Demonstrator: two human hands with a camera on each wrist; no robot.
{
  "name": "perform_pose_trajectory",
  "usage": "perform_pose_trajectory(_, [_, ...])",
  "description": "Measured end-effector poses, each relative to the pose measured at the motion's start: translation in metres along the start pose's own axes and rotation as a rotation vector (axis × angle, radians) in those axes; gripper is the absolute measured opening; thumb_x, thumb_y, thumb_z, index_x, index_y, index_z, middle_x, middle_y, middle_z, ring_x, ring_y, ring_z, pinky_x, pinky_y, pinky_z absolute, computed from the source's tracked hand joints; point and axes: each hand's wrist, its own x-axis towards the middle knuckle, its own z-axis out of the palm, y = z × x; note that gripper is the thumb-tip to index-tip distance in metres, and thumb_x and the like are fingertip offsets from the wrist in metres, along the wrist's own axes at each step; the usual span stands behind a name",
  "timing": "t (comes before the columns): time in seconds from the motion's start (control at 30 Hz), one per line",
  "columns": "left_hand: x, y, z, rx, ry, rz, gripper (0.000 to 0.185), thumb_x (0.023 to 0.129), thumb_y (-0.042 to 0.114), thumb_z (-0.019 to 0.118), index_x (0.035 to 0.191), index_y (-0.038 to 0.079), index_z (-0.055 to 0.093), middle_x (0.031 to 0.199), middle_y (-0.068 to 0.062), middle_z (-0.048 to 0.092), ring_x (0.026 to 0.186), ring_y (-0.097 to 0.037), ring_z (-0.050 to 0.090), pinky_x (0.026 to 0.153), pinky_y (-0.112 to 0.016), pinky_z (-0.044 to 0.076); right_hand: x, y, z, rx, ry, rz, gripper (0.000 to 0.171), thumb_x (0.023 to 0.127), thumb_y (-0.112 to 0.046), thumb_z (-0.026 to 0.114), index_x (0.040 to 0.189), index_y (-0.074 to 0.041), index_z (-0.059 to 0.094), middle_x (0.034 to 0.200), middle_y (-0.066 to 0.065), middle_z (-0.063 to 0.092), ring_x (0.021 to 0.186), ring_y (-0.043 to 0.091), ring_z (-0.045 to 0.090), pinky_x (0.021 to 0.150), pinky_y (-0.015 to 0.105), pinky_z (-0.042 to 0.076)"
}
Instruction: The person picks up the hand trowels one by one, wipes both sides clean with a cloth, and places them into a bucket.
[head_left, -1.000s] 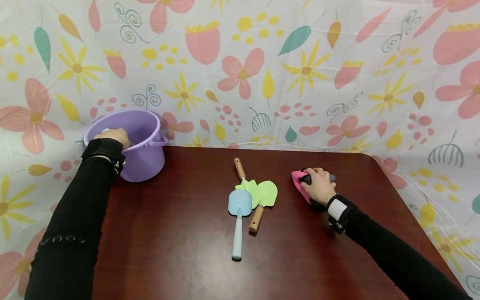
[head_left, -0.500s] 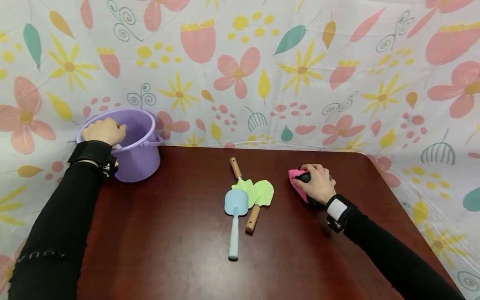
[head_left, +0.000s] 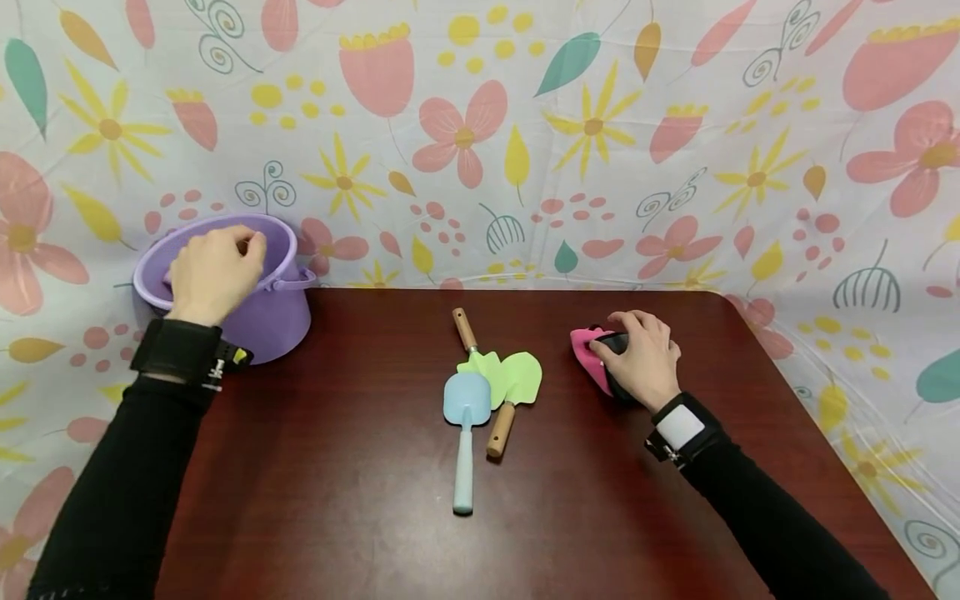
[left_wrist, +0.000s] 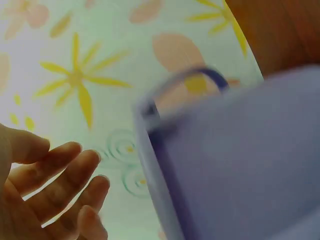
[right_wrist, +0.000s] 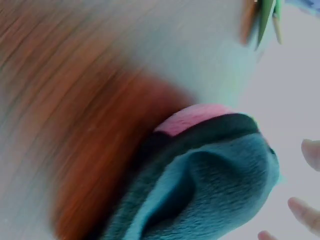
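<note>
Fingers (head_left: 628, 327) hide what seems a pink-and-black glove (head_left: 588, 354).

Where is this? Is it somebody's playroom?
Maybe a play corner, but I can't be sure. A flowery cloth hangs behind a dark wooden table, with a purple bucket and toy garden shovels on it.

Bucket (head_left: 255, 308) far left, trowels (head_left: 487, 387) centre, glove (head_left: 592, 354) right.
</note>
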Motion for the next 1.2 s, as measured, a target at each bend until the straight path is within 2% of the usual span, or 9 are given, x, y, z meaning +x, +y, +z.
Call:
perform_pose_trajectory(0.13, [-0.019, 0.017, 0.015, -0.026, 0.033, 0.058, 0.036, 0.1, 0.034, 0.041, 0.095, 0.013, 0.07, 0.081, -0.017, 0.063, 0.076, -0.05, 0.058, 0.06, -0.06, 0.036, -0.005, -0.004, 0.0, 0.003, 0.042, 0.002, 0.05, 0.086, -0.033, 0.075, 0.127, -0.01, 0.056, 0.138, 0.021, 0.04, 0.129, 0.045, 0.028, 0.089, 0.073, 0.023])
perform_pose_trajectory(0.27, [-0.04, 0.034, 0.039, -0.037, 0.001, 0.125, 0.03, 0.099, 0.03, 0.045, 0.098, 0.016, 0.072, 0.081, -0.013, 0.066, 0.074, -0.045, 0.061, 0.059, -0.057, 0.041, -0.007, -0.006, -0.004, -0.004, 0.013, 0.037, 0.054, 0.087, -0.034, 0.073, 0.132, -0.01, 0.053, 0.141, 0.024, 0.036, 0.13, 0.048, 0.025, 0.086, 0.075, 0.025])
perform_pose_trajectory(0.4, [-0.058, 0.045, 0.068, -0.021, -0.159, 0.152, 0.024, 0.098, 0.029, 0.049, 0.1, 0.019, 0.071, 0.085, -0.009, 0.067, 0.078, -0.04, 0.063, 0.059, -0.056, 0.045, -0.007, -0.006, -0.005, -0.016, -0.056, 0.085, 0.061, 0.088, -0.037, 0.071, 0.137, -0.01, 0.048, 0.145, 0.026, 0.03, 0.132, 0.05, 0.021, 0.083, 0.078, 0.025])
perform_pose_trajectory(0.5, [-0.069, 0.05, 0.09, 0.004, -0.295, 0.176, 0.026, 0.098, 0.033, 0.052, 0.106, 0.018, 0.071, 0.095, -0.011, 0.07, 0.083, -0.041, 0.064, 0.064, -0.057, 0.048, -0.005, -0.005, -0.002, -0.03, -0.087, 0.113, 0.064, 0.088, -0.039, 0.07, 0.139, -0.009, 0.045, 0.145, 0.028, 0.027, 0.132, 0.051, 0.019, 0.081, 0.079, 0.024])
perform_pose_trajectory(0.7, [-0.098, 0.068, 0.12, 0.021, -0.479, 0.233, 0.034, 0.098, 0.037, 0.055, 0.115, 0.012, 0.071, 0.106, -0.014, 0.07, 0.091, -0.039, 0.066, 0.071, -0.056, 0.051, 0.004, 0.0, 0.007, -0.072, -0.1, 0.126, 0.069, 0.087, -0.045, 0.07, 0.141, -0.009, 0.044, 0.144, 0.029, 0.026, 0.133, 0.051, 0.016, 0.078, 0.081, 0.021])
perform_pose_trajectory(0.8, [-0.113, 0.082, 0.129, 0.028, -0.534, 0.253, 0.032, 0.098, 0.04, 0.056, 0.105, 0.013, 0.073, 0.099, -0.01, 0.07, 0.089, -0.035, 0.066, 0.069, -0.053, 0.051, 0.009, 0.002, 0.011, -0.078, -0.116, 0.15, 0.074, 0.086, -0.047, 0.071, 0.142, -0.009, 0.042, 0.145, 0.029, 0.025, 0.134, 0.051, 0.016, 0.077, 0.082, 0.022])
perform_pose_trajectory(0.97, [-0.139, 0.107, 0.144, 0.027, -0.631, 0.298, 0.038, 0.098, 0.046, 0.055, 0.072, 0.019, 0.064, 0.065, 0.001, 0.058, 0.065, -0.019, 0.059, 0.057, -0.04, 0.047, 0.019, 0.005, 0.015, -0.082, -0.199, 0.202, 0.08, 0.084, -0.049, 0.071, 0.145, -0.01, 0.037, 0.146, 0.03, 0.024, 0.132, 0.054, 0.018, 0.076, 0.085, 0.022])
perform_pose_trajectory(1.07, [-0.153, 0.119, 0.15, 0.004, -0.716, 0.333, 0.045, 0.096, 0.05, 0.055, 0.061, 0.021, 0.058, 0.055, 0.005, 0.048, 0.055, -0.014, 0.049, 0.051, -0.034, 0.04, 0.022, 0.008, 0.019, -0.078, -0.268, 0.24, 0.083, 0.084, -0.051, 0.07, 0.147, -0.011, 0.034, 0.146, 0.032, 0.023, 0.13, 0.057, 0.018, 0.078, 0.085, 0.02])
perform_pose_trajectory(1.2, [-0.163, 0.132, 0.156, -0.016, -0.804, 0.323, 0.055, 0.091, 0.059, 0.056, 0.053, 0.02, 0.059, 0.048, 0.006, 0.044, 0.049, -0.012, 0.045, 0.047, -0.03, 0.034, 0.024, 0.013, 0.026, -0.07, -0.35, 0.297, 0.085, 0.085, -0.053, 0.068, 0.149, -0.011, 0.031, 0.144, 0.034, 0.023, 0.129, 0.057, 0.018, 0.081, 0.085, 0.019])
